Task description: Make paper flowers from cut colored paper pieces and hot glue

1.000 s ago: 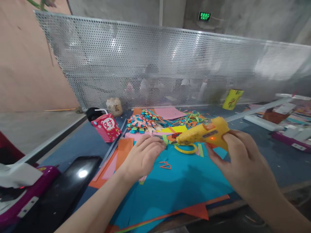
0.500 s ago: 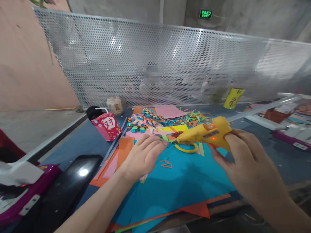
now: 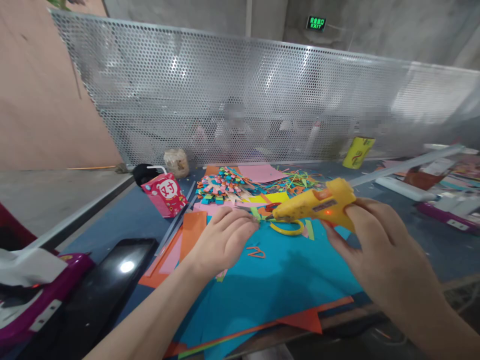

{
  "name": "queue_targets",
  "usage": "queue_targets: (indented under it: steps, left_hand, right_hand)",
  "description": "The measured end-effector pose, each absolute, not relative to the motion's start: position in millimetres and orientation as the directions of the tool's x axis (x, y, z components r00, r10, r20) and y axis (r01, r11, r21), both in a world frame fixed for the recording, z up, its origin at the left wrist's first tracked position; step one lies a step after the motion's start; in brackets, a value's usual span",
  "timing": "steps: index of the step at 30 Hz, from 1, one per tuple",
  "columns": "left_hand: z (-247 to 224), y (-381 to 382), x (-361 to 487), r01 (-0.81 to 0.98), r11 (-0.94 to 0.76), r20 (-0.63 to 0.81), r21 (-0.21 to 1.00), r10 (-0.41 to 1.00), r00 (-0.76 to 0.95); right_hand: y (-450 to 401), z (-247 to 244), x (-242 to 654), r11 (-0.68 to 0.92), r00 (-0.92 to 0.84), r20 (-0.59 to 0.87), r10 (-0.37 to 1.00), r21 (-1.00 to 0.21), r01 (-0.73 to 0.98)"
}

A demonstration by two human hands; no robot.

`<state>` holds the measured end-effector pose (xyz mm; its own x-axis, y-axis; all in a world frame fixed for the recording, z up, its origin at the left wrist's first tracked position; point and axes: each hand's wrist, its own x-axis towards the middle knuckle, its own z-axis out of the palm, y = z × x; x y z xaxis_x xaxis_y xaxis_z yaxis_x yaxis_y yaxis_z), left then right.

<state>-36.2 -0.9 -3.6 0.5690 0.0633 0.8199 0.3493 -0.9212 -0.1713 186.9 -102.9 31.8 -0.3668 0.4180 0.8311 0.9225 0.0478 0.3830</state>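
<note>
My right hand (image 3: 386, 245) is wrapped around a yellow hot glue gun (image 3: 313, 202), its orange light lit and its nozzle pointing left. The nozzle is close to the fingertips of my left hand (image 3: 227, 237). Those fingers are closed, and whatever they pinch is mostly hidden. A light green paper strip (image 3: 255, 214) lies beside the fingertips. Under the glue gun is a yellow loop handle (image 3: 287, 231), apparently of scissors. Both hands are over blue paper sheets (image 3: 255, 295). A bent orange paper strip (image 3: 256, 252) lies on the blue paper near my left hand.
Fringed multicoloured paper pieces (image 3: 221, 187) and thin paper scraps (image 3: 300, 180) lie behind my hands. To the left are a pink drink carton (image 3: 165, 195), a black phone (image 3: 101, 285) and a purple power strip (image 3: 75, 275). A perforated metal screen (image 3: 210, 95) borders the far side; a yellow can (image 3: 358, 152) stands there.
</note>
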Motion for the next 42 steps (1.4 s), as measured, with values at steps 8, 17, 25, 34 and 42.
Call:
queue_targets:
  steps: [8, 17, 25, 34, 42]
  left_hand:
    - [-1.8, -2.4, -36.7, 0.37, -0.912, 0.809, -0.174, 0.082, 0.582]
    - [-1.5, -3.4, -36.7, 0.364, -0.915, 0.81, -0.172, 0.079, 0.581]
    - [-2.7, -4.1, -36.8, 0.387, -0.903, 0.803, -0.185, 0.088, 0.59]
    - [-1.5, -3.4, -36.1, 0.368, -0.913, 0.798, -0.176, 0.086, 0.596]
    - [-1.4, -4.4, -35.0, 0.364, -0.916, 0.794, -0.168, 0.093, 0.601]
  right_hand:
    - [-106.8, 31.8, 187.0, 0.073, -0.38, 0.825, 0.42, 0.386, 0.92]
    - [-107.9, 33.3, 184.5, 0.086, -0.377, 0.827, 0.417, 0.378, 0.922]
    - [-109.4, 30.7, 186.4, 0.093, -0.383, 0.82, 0.425, 0.382, 0.92]
    - [-109.4, 32.5, 186.3, 0.068, -0.372, 0.823, 0.429, 0.381, 0.922]
    - [-112.3, 31.4, 186.2, 0.095, -0.386, 0.802, 0.456, 0.388, 0.917]
